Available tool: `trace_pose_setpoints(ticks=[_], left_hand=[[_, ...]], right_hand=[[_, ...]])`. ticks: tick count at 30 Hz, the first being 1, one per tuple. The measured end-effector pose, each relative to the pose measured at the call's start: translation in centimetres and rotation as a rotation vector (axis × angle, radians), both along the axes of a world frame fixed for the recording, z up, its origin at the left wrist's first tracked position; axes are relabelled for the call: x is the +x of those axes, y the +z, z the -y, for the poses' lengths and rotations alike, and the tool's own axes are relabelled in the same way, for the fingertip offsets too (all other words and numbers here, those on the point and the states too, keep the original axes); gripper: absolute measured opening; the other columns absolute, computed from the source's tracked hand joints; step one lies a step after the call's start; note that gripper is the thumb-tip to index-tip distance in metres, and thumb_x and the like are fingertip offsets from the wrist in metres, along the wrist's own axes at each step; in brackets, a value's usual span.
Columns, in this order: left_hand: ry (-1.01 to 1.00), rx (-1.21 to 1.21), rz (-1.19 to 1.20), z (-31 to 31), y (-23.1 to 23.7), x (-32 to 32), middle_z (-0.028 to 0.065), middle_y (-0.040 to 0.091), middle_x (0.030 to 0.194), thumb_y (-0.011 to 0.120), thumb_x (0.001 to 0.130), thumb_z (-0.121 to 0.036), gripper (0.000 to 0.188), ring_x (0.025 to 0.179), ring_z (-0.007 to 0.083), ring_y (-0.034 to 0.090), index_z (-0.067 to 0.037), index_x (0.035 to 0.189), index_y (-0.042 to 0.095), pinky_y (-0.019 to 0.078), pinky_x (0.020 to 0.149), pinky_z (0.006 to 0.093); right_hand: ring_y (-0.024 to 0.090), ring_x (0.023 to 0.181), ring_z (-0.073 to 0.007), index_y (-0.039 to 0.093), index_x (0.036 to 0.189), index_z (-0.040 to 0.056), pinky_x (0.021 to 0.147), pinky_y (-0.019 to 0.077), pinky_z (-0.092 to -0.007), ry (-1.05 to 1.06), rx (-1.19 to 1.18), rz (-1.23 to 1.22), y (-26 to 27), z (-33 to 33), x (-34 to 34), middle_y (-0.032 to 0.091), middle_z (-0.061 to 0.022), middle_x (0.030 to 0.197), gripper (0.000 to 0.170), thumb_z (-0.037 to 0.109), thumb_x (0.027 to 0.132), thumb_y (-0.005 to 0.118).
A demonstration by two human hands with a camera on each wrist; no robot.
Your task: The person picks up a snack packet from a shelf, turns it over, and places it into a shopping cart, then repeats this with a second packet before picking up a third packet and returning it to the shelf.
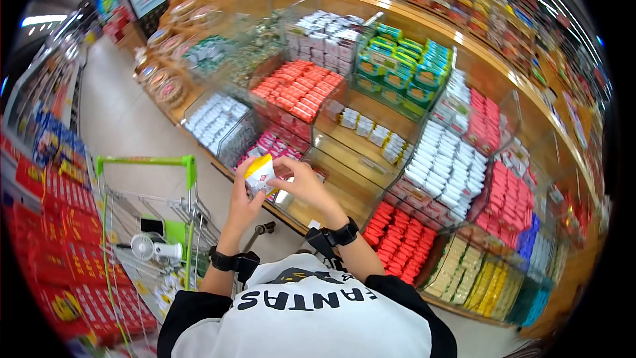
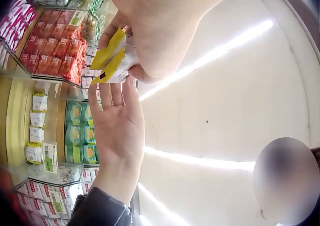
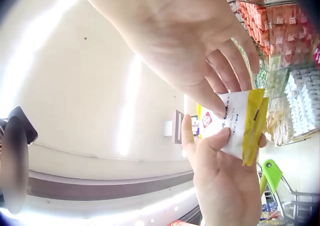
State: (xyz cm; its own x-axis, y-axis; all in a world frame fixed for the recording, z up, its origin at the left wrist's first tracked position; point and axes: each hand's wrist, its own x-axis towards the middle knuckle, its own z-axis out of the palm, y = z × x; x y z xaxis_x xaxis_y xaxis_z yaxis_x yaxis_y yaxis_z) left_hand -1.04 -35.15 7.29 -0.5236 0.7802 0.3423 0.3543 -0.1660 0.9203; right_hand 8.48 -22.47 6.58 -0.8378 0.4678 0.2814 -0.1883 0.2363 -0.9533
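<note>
Both hands hold a small white wrapped snack packet point(image 1: 260, 176) with yellow ends in front of the body. My left hand point(image 1: 244, 200) grips it from the left, with the thumb point(image 3: 220, 138) across its white face. My right hand point(image 1: 306, 184) meets it from the other side, the thumb tip on the printed face and the long fingers point(image 2: 106, 97) reaching behind. In the right wrist view, the packet point(image 3: 237, 121) shows a red square mark, dark lettering and two yellow edges side by side.
A shopping cart point(image 1: 192, 172) with green corners stands at the left, a white handheld fan point(image 1: 142, 246) inside. Clear-walled bins hold red-orange packets point(image 1: 298, 89), white packets point(image 1: 447, 166) and green packs point(image 1: 404, 59). White-and-yellow packets point(image 1: 377, 135) line one bin. Red boxes point(image 1: 73, 258) are stacked at far left.
</note>
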Motion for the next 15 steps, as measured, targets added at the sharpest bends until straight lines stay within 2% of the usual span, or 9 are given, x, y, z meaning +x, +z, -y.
trace_pose_setpoints(ticks=[4, 6, 8, 10, 11, 15], left_hand=[[0.087, -0.036, -0.060, 2.4, -0.3, 0.7, 0.0130, 0.038, 0.116, 0.047, 0.066, 0.004, 0.058, 0.109, 0.0233, 0.039, -0.004, 0.121, 0.031, 0.0302, 0.092, 0.0318], [0.111, -0.120, -0.209, 3.6, -0.4, 1.1, 0.0110, 0.037, 0.117, 0.046, 0.069, 0.006, 0.060, 0.106, 0.0196, 0.041, -0.006, 0.124, 0.028, 0.0358, 0.088, 0.0307], [0.158, -0.154, -0.205, 4.7, -0.4, 1.7, 0.0111, 0.036, 0.118, 0.047, 0.069, 0.006, 0.059, 0.107, 0.0201, 0.041, -0.006, 0.123, 0.028, 0.0361, 0.088, 0.0309], [0.179, -0.174, -0.215, 5.8, -0.6, 2.2, 0.0117, 0.036, 0.119, 0.048, 0.068, 0.006, 0.060, 0.108, 0.0212, 0.040, -0.005, 0.123, 0.028, 0.0366, 0.087, 0.0312], [0.227, -0.164, -0.153, 6.0, -0.6, 2.8, 0.0152, 0.041, 0.113, 0.050, 0.066, 0.002, 0.056, 0.108, 0.0264, 0.041, -0.004, 0.119, 0.033, 0.0318, 0.091, 0.0329], [0.259, -0.184, -0.183, 6.9, -1.3, 3.4, 0.0156, 0.042, 0.113, 0.050, 0.066, 0.001, 0.056, 0.107, 0.0273, 0.042, -0.004, 0.119, 0.033, 0.0322, 0.090, 0.0328]], right_hand=[[0.058, 0.081, -0.0164, 0.053, 0.092, -0.0003, 0.072, 0.0454, -0.0275, 0.095, -0.030, 0.015, -0.3, 1.6, -0.2, 0.059, -0.0088, 0.088, 0.028, 0.008, 0.068, 0.064], [0.058, 0.081, -0.0160, 0.053, 0.092, 0.0001, 0.071, 0.0457, -0.0267, 0.111, -0.065, 0.060, -0.8, 2.4, -0.2, 0.059, -0.0084, 0.088, 0.028, 0.008, 0.068, 0.064], [0.058, 0.082, -0.0157, 0.053, 0.092, -0.0003, 0.071, 0.0460, -0.0261, 0.173, -0.108, 0.062, -1.8, 3.1, -0.4, 0.059, -0.0089, 0.087, 0.028, 0.008, 0.068, 0.064], [0.056, 0.079, -0.0123, 0.052, 0.092, 0.0006, 0.071, 0.0448, -0.0251, 0.222, -0.194, 0.058, -2.2, 4.0, -0.4, 0.059, -0.0058, 0.085, 0.026, 0.008, 0.070, 0.063], [0.057, 0.078, -0.0125, 0.053, 0.091, 0.0004, 0.071, 0.0448, -0.0251, 0.242, -0.200, 0.047, -2.4, 4.3, -0.4, 0.059, -0.0062, 0.085, 0.025, 0.007, 0.070, 0.063], [0.058, 0.081, -0.0163, 0.052, 0.090, -0.0025, 0.072, 0.0462, -0.0275, 0.267, -0.195, 0.073, -3.6, 5.1, -0.1, 0.059, -0.0099, 0.084, 0.026, 0.006, 0.069, 0.064]])
